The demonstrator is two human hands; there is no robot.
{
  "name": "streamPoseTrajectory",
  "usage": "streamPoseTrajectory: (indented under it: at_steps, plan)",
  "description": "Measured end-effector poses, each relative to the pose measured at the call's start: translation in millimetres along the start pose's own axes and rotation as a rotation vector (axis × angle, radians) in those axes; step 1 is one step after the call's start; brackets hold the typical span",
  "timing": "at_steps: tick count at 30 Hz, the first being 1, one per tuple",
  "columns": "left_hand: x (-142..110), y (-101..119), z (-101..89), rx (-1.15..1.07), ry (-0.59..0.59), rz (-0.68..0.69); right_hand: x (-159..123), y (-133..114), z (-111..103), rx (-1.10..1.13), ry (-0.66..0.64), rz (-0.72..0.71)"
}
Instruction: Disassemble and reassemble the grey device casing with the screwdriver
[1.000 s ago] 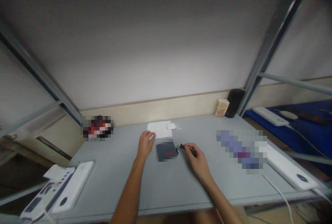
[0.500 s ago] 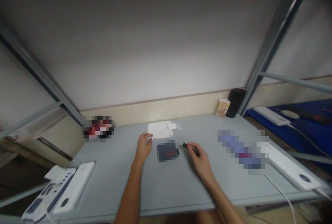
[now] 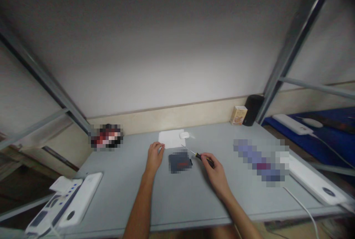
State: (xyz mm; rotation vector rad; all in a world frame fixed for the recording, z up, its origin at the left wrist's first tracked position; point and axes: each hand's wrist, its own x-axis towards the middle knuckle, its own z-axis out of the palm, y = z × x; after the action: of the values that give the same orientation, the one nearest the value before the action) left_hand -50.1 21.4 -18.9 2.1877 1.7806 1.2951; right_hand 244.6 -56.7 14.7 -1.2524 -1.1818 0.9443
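Observation:
My right hand (image 3: 215, 170) grips a screwdriver (image 3: 205, 158) by its black and yellow handle. Its thin metal shaft points up and left, the tip close to the lower right corner of a white sheet of paper (image 3: 170, 138). My left hand (image 3: 155, 157) is at the paper's lower left corner, thumb and forefinger brought together; whatever is between them is too small to make out. Between my hands lies a dark, flat, roughly rectangular thing (image 3: 179, 162) with a red patch, its details pixelated. A small white rounded case (image 3: 184, 135) rests on the paper's right edge.
On the grey table (image 3: 188, 202), a white lamp-like bar (image 3: 81, 200) and a power strip (image 3: 52, 209) are at left, another white bar (image 3: 310, 180) at right. A small box (image 3: 239, 115) and black speaker (image 3: 253, 109) stand at the back right. Pixelated things lie on both sides.
My left thumb and forefinger have closed together at the paper's corner, where small dark specks showed before. The right hand and screwdriver have hardly moved.

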Motion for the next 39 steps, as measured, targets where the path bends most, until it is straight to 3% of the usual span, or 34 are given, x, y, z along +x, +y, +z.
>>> streamPoseTrajectory:
  at_steps: [22, 32, 39]
  plan:
    - [2, -2, -1.7, 0.017, -0.012, -0.009, 0, 6, 0, 0.003, -0.008, 0.017]
    - [2, 0, -1.6, 0.041, -0.021, -0.011, 1, 1, 2, 0.093, 0.055, 0.06]
    - [7, -1, -0.9, -0.002, -0.021, -0.013, 36, 5, 5, 0.212, -0.01, 0.129]
